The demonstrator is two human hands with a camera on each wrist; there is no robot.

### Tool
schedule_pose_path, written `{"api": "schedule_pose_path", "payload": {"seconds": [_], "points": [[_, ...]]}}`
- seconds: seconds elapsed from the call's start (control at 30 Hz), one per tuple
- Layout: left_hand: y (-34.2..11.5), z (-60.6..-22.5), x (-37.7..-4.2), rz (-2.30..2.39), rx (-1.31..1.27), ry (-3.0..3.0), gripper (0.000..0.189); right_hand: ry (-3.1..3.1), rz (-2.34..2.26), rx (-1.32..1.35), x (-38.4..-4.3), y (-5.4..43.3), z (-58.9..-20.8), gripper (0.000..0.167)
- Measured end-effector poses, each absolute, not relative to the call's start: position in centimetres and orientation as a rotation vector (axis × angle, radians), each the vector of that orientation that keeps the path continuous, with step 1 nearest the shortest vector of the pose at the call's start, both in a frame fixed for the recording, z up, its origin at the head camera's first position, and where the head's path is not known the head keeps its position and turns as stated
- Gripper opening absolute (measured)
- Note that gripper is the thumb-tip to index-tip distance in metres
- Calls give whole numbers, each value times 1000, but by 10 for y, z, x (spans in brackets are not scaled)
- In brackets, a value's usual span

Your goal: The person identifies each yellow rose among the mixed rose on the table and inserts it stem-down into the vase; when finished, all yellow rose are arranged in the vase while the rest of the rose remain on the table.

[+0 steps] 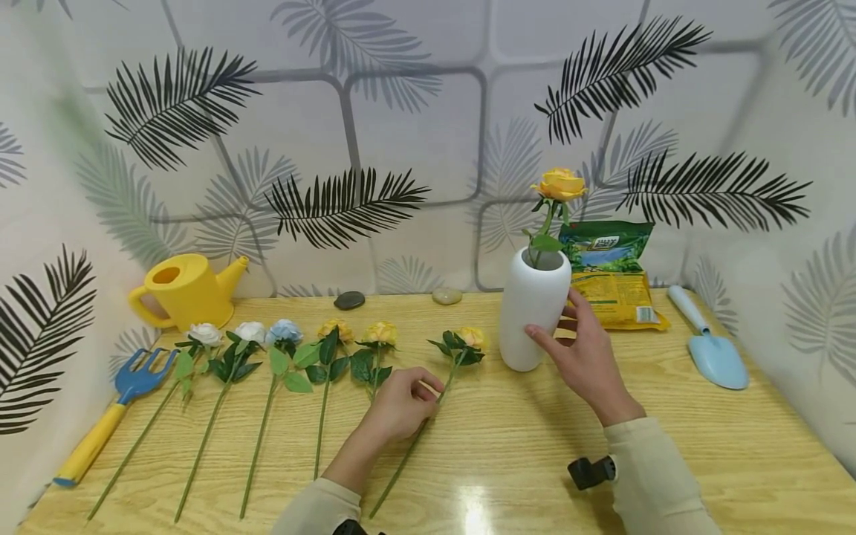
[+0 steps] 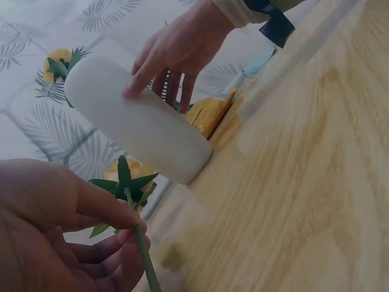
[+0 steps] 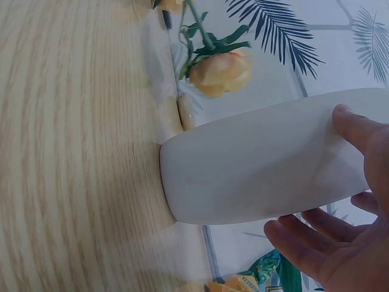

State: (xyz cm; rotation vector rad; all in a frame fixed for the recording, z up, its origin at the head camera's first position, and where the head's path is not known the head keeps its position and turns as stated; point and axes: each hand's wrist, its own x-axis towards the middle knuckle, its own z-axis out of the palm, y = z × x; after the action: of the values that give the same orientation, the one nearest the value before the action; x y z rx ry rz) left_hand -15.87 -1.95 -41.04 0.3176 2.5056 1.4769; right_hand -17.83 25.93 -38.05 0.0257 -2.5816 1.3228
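Observation:
A white vase (image 1: pixel 531 312) stands upright on the wooden table, with one yellow rose (image 1: pixel 560 184) in its mouth. My right hand (image 1: pixel 588 353) holds it from the right side, thumb on the front and fingers round the far side; the right wrist view shows that thumb (image 3: pixel 349 121) against the white wall. Left of the vase, my left hand (image 1: pixel 401 405) pinches the green stem (image 2: pixel 148 261) of another yellow rose (image 1: pixel 472 339) between thumb and fingers. Its bloom is raised beside the vase in the right wrist view, and the stem's lower end slants toward the table's front.
Left of my left hand lie two yellow roses (image 1: pixel 381 333), a blue rose (image 1: pixel 284 331) and two white roses (image 1: pixel 250 332). A yellow watering can (image 1: pixel 194 290) and a blue hand fork (image 1: pixel 140 377) are farther left. Behind the vase's right side leans a packet (image 1: pixel 608 275), then a blue trowel (image 1: pixel 718 360).

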Motion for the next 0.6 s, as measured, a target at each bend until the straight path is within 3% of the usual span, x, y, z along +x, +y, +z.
{"api": "schedule_pose_path", "payload": {"seconds": [0.6], "points": [[-15,-380,-154,1758,350,2385,17,-2574,1332,23,-179,260,-381,86]]}}
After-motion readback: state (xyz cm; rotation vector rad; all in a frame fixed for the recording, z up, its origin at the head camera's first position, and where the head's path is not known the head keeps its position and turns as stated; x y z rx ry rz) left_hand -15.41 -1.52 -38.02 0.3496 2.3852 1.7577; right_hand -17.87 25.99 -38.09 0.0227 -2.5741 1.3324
